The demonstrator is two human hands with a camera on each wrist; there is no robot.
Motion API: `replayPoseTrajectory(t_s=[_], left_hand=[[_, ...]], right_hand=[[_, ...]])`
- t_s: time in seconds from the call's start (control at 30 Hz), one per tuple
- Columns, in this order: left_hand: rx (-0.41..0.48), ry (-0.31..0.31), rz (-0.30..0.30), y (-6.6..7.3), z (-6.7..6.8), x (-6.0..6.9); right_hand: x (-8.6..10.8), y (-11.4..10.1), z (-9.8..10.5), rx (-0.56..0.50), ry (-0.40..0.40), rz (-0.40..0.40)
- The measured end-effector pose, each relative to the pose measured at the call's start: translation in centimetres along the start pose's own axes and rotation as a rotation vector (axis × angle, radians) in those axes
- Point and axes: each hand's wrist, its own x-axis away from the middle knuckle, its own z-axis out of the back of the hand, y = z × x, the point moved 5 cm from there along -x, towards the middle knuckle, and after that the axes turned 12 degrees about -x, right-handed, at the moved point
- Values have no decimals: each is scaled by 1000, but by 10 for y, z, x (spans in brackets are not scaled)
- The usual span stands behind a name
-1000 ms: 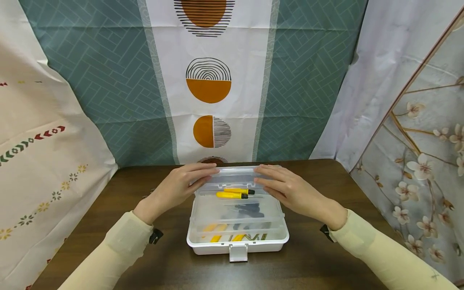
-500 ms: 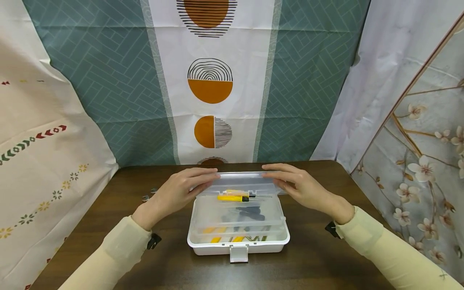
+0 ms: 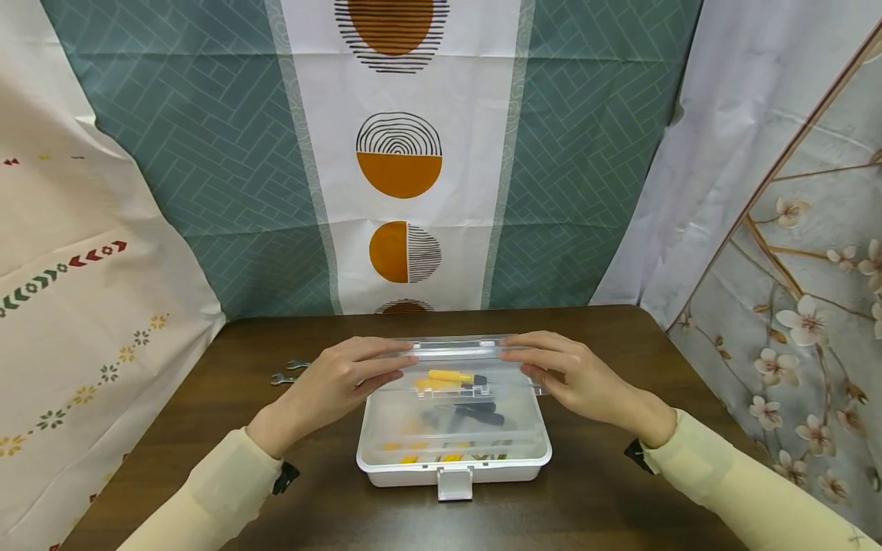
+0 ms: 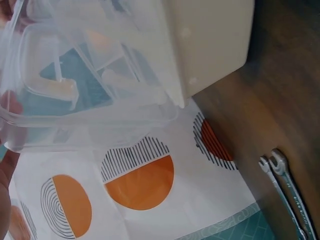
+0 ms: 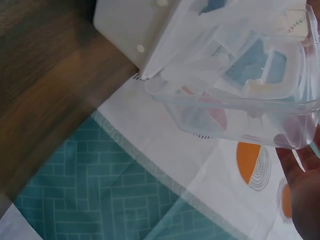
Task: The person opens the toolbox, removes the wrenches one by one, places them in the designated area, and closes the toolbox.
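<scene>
A white tool box [image 3: 455,476] with a clear hinged lid stands on the table, the lid [image 3: 455,352] partly raised. Left hand [image 3: 344,383] touches the lid's left part with nearly straight fingers. On the other side, the right hand [image 3: 586,375] rests its fingers on the lid's right part. Through the clear plastic, fingertips show faintly in both wrist views. Two yellow-handled screwdrivers [image 3: 451,376] lie in the lid area, seen through it. Beneath the translucent inner cover are dark and yellow shapes, too hazy to name. An open front latch [image 3: 455,485] hangs down.
Two wrenches [image 4: 285,185] lie on the dark wooden table [image 3: 241,367], left of the box. A patterned curtain [image 3: 586,191] hangs behind the table, with pale cloths [image 3: 103,367] at the sides.
The lid has swung forward and down over the box, with both hands moving along. The wrenches at the left have come into view.
</scene>
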Motion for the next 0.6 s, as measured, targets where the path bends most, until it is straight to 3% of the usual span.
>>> replayPoseTrajectory(t_s=[0.27, 0.6], left_hand=[[-57, 23, -57, 14, -2, 11], [-78, 96, -136, 28, -3, 21]], right_hand=[[8, -12, -9, 95, 46, 193], [18, -21, -18, 150, 41, 244]])
